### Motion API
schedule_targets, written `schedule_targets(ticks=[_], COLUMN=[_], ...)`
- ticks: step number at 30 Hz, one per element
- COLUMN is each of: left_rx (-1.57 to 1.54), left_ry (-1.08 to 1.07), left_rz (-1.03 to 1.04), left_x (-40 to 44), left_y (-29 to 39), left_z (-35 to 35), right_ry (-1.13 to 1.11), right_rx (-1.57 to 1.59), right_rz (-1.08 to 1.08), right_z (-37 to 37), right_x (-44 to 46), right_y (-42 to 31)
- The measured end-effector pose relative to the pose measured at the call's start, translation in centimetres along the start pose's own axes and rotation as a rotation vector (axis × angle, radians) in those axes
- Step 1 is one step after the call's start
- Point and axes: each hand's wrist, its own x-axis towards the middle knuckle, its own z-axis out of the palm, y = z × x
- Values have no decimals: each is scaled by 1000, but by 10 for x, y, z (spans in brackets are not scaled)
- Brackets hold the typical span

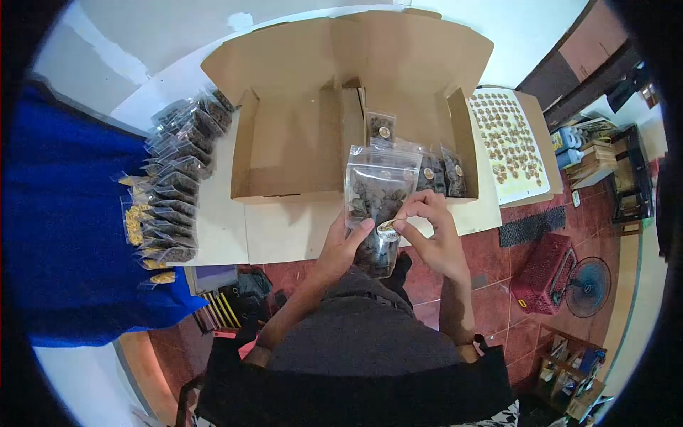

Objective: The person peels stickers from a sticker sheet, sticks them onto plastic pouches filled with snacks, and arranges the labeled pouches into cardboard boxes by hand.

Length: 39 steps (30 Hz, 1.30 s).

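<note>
A clear zip pouch (371, 192) of dark pieces hangs upright in front of the box, its zip edge at the top. My left hand (343, 245) grips its left side, thumb across the front. Between the thumb and fingers of my right hand (434, 235) is a round sticker (388, 230), which lies against the pouch's front; whether it is fully stuck cannot be seen. Behind, the open cardboard box (284, 198) has a divider. Several labelled pouches (429, 173) stand in its right part, one farther back (383, 128).
Rows of filled pouches (174, 206) line the table's left, beside a blue cloth (78, 213). A sheet of round stickers (509, 142) lies right of the box. On the floor at right are a red crate (544, 276) and a fan (588, 287).
</note>
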Motion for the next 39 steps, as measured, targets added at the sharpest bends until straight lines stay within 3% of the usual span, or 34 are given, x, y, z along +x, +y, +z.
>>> schedule_targets(ticks=[6, 8, 14, 22, 39], left_rx=[138, 242, 173, 194, 243], left_ry=[-22, -85, -38, -125, -255], left_rz=[-67, 27, -39, 78, 35], left_x=[5, 6, 8, 14, 9], left_y=[19, 28, 35, 27, 25], left_z=[-25, -27, -31, -39, -38], right_ry=[49, 56, 40, 29, 139], right_rx=[-24, -45, -117, -116, -64], right_rz=[14, 7, -25, -53, 64], right_z=[25, 29, 37, 38, 43], right_x=[13, 19, 26, 22, -5], right_y=[-5, -9, -15, -12, -24])
